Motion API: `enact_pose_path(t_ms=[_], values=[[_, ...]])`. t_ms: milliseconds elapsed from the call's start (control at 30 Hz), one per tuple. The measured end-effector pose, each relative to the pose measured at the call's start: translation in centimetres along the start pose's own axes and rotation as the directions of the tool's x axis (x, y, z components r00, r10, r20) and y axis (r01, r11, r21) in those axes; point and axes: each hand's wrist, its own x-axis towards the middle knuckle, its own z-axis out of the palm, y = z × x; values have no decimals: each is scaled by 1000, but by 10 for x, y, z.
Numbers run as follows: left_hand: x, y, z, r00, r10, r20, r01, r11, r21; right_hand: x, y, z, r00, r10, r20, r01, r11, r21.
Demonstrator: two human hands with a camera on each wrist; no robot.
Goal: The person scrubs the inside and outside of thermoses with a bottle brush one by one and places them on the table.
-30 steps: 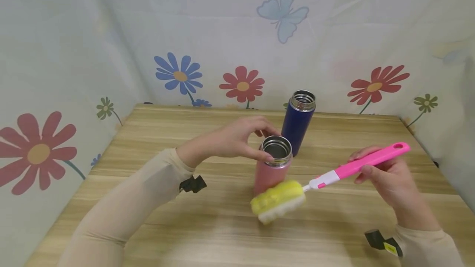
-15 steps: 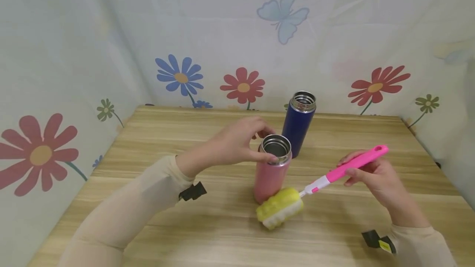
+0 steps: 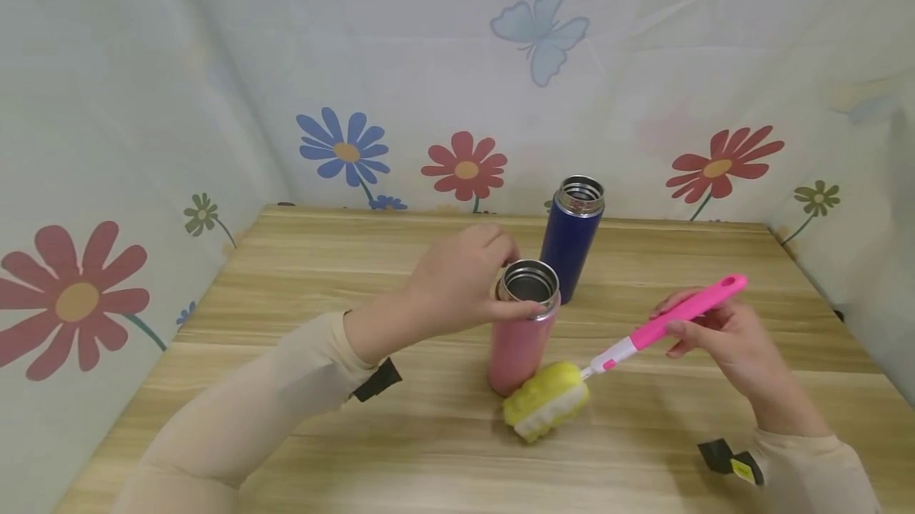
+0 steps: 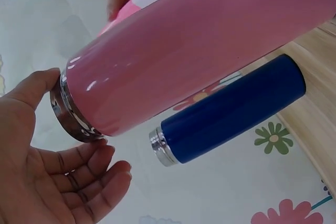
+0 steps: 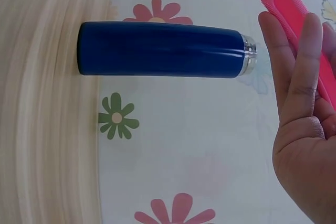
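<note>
A pink thermos bottle (image 3: pixel 519 351) with a bare steel mouth stands upright on the table, its lid off. My left hand (image 3: pixel 457 284) holds it by the steel rim, the thumb on the near side and the fingertips across from it, as the left wrist view also shows. In my right hand (image 3: pixel 729 355) is a sponge bottle brush (image 3: pixel 689 319), pinched by its pink handle between thumb and fingers. The brush's yellow and white sponge head (image 3: pixel 546 401) is low beside the pink bottle's base; whether they touch I cannot tell.
Behind the pink bottle a dark blue thermos bottle (image 3: pixel 572 240) stands upright, also without a lid. The wood-grain table (image 3: pixel 343 450) ends at a white flower-print cloth (image 3: pixel 400 37) at the back and sides.
The right hand has come left and slightly down with the bottle brush, whose head is now lower by the bottle's base. The left hand's fingers have shifted on the rim, the thumb reaching further across.
</note>
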Motion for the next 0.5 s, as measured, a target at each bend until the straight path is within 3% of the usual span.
enact_pose_path(t_ms=[133, 233, 367, 500], values=[[-2, 5, 2, 998, 6, -62, -2, 998, 66, -1, -4, -1, 999, -40, -16, 41, 997, 72], [-2, 8, 2, 997, 3, -76, 3, 997, 83, -1, -6, -2, 993, -110, -32, 114, 975, 193], [-2, 8, 1, 999, 2, -53, 2, 997, 80, 0, -8, 0, 978, -201, -57, 208, 904, 373], [-2, 3, 1, 1000, 12, -15, -11, 999, 33, 0, -13, 1, 963, -251, -103, 268, 832, 485]])
